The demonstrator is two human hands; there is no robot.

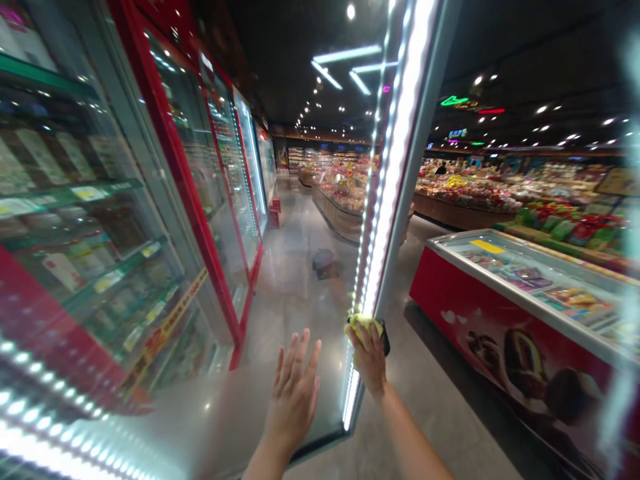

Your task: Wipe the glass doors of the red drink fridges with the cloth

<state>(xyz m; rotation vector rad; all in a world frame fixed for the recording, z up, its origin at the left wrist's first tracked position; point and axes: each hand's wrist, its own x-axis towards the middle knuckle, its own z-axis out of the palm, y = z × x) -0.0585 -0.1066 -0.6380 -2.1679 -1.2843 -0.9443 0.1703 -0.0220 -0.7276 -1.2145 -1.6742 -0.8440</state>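
Note:
A glass door with a bright LED strip (395, 167) along its edge stands open in front of me. My right hand (369, 350) holds a yellow cloth (367, 325) against the lower part of the lit edge, with something dark showing at the cloth's right side. Left of it, my left hand (295, 393) is raised with fingers stretched out and nothing in it, at or close to the glass; whether it touches is unclear.
Red-framed glass cabinets (175, 160) with stocked shelves line the left. A red chest freezer (450, 293) stands at the right, near the door's edge. Produce displays (340, 200) and red stools (275, 213) are farther back along the aisle floor.

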